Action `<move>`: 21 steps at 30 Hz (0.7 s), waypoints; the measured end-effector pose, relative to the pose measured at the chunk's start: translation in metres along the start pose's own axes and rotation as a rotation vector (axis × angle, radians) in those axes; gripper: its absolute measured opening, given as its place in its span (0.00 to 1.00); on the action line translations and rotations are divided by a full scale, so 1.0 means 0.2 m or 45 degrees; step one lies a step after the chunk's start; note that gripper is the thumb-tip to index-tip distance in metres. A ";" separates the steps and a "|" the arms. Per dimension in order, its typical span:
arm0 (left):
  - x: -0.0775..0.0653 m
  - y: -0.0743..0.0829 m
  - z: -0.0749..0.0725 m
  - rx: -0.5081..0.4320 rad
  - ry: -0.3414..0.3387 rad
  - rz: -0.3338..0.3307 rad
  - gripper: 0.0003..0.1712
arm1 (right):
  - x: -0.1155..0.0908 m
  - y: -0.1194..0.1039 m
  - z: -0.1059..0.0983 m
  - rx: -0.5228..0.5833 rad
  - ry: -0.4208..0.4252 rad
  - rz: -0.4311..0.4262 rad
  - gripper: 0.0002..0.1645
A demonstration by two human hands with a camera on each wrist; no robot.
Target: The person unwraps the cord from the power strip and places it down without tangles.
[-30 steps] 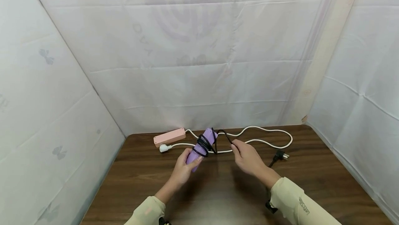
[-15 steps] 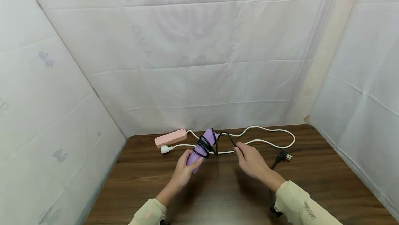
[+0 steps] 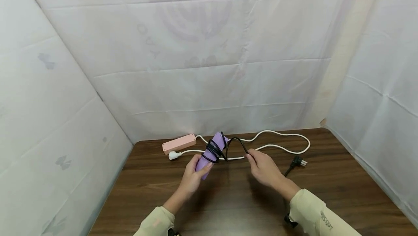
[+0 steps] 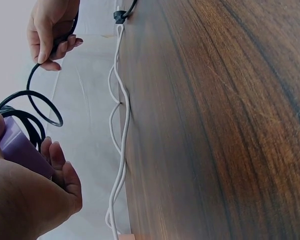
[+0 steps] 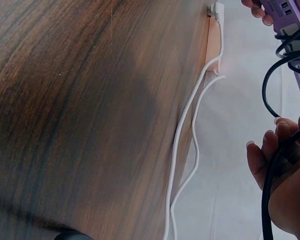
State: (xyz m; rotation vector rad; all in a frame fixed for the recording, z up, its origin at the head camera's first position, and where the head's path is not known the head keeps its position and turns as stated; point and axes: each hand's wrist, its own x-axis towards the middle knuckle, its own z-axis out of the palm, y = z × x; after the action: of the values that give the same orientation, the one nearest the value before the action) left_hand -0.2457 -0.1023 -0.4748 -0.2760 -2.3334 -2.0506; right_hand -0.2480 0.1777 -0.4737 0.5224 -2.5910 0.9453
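Observation:
A purple power strip point(image 3: 204, 161) is held at its lower end by my left hand point(image 3: 191, 178), tilted above the table. Several turns of its black cord point(image 3: 213, 150) wrap around the middle of the strip. My right hand point(image 3: 263, 169) pinches the cord to the right, and a slack loop hangs between hand and strip. In the right wrist view, the cord point(image 5: 268, 210) also runs across the palm, and sockets show on the purple power strip point(image 5: 285, 17). The cord's black plug point(image 3: 297, 162) lies beyond the right forearm.
At the back left of the wooden table point(image 3: 156, 192) lies a pink power strip point(image 3: 179, 143). Its white cord point(image 3: 287, 134) loops to the right behind my hands, ending in a white plug point(image 3: 174, 155). White sheeting point(image 3: 209, 94) hangs behind the table and along both sides.
My right hand has shifted slightly right with the cord, and the loop between it and the purple strip has become rounder. My left hand keeps its grip on the strip.

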 end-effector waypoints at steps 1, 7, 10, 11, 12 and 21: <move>0.00 0.00 0.00 0.004 0.006 -0.003 0.14 | 0.00 0.00 0.00 -0.005 -0.001 -0.001 0.12; 0.00 0.02 0.00 0.014 0.001 0.001 0.14 | 0.00 -0.01 0.00 -0.017 -0.004 -0.005 0.12; 0.01 0.04 -0.01 0.020 0.000 0.013 0.15 | 0.01 -0.01 -0.02 -0.037 -0.020 0.008 0.12; 0.02 0.04 -0.01 0.022 0.004 0.016 0.15 | 0.01 -0.01 -0.03 -0.050 -0.031 0.014 0.12; 0.02 0.05 -0.02 0.026 0.008 0.023 0.15 | 0.01 -0.01 -0.03 -0.062 -0.047 0.021 0.12; 0.03 0.04 -0.05 0.041 0.021 0.060 0.14 | -0.06 0.04 -0.05 -0.171 -0.240 0.029 0.12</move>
State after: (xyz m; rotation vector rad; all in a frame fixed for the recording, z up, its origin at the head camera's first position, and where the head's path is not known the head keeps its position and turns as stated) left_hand -0.2507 -0.1098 -0.4647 -0.3087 -2.3246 -1.9849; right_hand -0.2401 0.1934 -0.4756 0.5715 -2.8098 0.7549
